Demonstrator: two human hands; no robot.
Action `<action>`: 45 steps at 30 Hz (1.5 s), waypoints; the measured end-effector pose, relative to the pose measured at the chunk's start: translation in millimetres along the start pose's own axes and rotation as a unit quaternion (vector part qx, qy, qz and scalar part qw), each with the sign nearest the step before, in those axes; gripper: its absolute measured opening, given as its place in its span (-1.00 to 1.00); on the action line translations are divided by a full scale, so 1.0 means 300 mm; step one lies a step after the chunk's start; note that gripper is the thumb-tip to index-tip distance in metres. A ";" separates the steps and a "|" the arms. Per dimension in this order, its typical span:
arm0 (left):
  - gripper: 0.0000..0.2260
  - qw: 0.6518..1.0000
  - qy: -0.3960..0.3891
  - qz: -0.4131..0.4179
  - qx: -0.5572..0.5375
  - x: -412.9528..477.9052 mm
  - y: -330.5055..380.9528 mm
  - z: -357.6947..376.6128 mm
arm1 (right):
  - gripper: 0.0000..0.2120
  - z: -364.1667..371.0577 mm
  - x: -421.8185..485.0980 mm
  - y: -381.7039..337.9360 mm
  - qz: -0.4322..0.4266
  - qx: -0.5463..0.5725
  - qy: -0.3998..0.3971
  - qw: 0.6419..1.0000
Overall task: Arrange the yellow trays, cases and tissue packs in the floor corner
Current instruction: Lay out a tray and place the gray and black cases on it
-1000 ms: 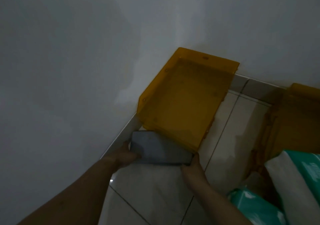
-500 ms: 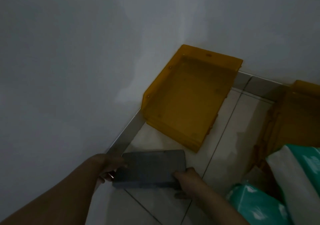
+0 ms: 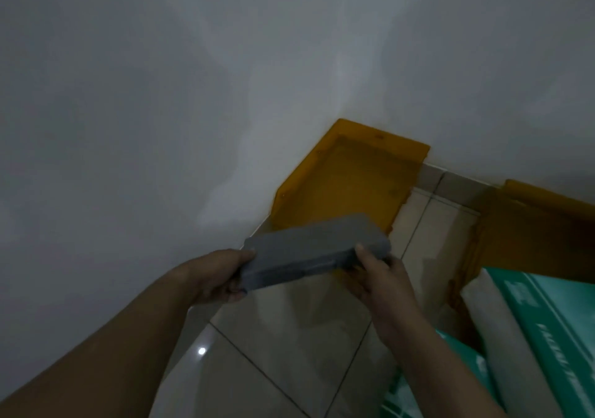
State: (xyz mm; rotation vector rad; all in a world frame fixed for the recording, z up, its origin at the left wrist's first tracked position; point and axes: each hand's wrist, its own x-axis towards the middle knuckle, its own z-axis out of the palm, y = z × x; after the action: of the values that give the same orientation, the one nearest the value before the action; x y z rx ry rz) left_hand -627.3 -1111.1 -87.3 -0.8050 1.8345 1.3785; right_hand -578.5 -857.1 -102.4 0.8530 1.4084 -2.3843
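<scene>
Holding a grey case (image 3: 314,250) by its ends, left hand (image 3: 215,277) and right hand (image 3: 380,276) both closed on it, above the floor just before the corner tray (image 3: 341,189). I judge that tray placed; second tray (image 3: 528,227) and tissue packs (image 3: 544,327), right of it, remain.

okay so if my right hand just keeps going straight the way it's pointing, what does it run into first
Most likely the yellow tray in the corner. The right hand points up and away toward it while gripping the gray case. The case would probably meet the tray's front edge first, though depth is unclear.
</scene>
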 end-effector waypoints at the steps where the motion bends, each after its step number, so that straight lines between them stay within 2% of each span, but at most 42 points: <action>1: -0.74 0.999 -0.002 0.017 -0.028 -0.015 0.004 0.031 | -0.46 0.020 -0.016 -0.006 -0.003 -0.005 -0.008 1.000; 6: -0.64 0.989 0.011 0.071 -0.126 -0.043 0.016 0.149 | -0.24 0.133 -0.079 0.063 0.036 -0.129 -0.109 0.985; 9: -0.73 0.981 0.029 0.093 -0.167 -0.040 0.041 0.210 | -0.16 0.190 -0.054 0.094 0.007 -0.177 -0.115 0.977; 13: -0.69 0.965 0.025 0.109 -0.238 0.030 0.059 0.249 | -0.26 0.244 0.036 0.120 -0.048 -0.193 -0.063 0.978; 17: -0.53 0.958 0.033 0.105 -0.264 0.144 0.080 0.289 | -0.50 0.235 0.143 0.128 -0.065 -0.205 -0.007 0.977; 22: -0.55 0.948 0.061 0.120 -0.290 0.261 0.126 0.309 | -0.47 0.257 0.256 0.094 -0.021 -0.168 -0.010 0.985; 29: -0.72 0.952 0.037 0.136 -0.273 0.341 0.215 0.329 | -0.52 0.271 0.392 0.011 0.021 -0.162 -0.064 0.985; 35: -0.66 0.950 -0.008 0.132 -0.283 0.363 0.275 0.376 | -0.62 0.248 0.461 -0.110 -0.007 -0.196 -0.066 0.978; 40: -0.77 0.939 -0.048 0.178 -0.291 0.343 0.382 0.441 | -0.53 0.217 0.474 -0.165 -0.030 -0.256 -0.106 0.960; 45: -0.56 0.958 -0.018 0.189 -0.216 0.329 0.380 0.479 | -0.45 0.186 0.371 -0.211 -0.040 -0.282 -0.100 0.953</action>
State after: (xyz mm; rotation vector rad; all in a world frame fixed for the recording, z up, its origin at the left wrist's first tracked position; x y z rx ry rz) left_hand -752.2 -951.2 -134.9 -0.6465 1.7397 2.0744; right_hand -717.9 -863.9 -103.0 0.3972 1.9149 -1.8771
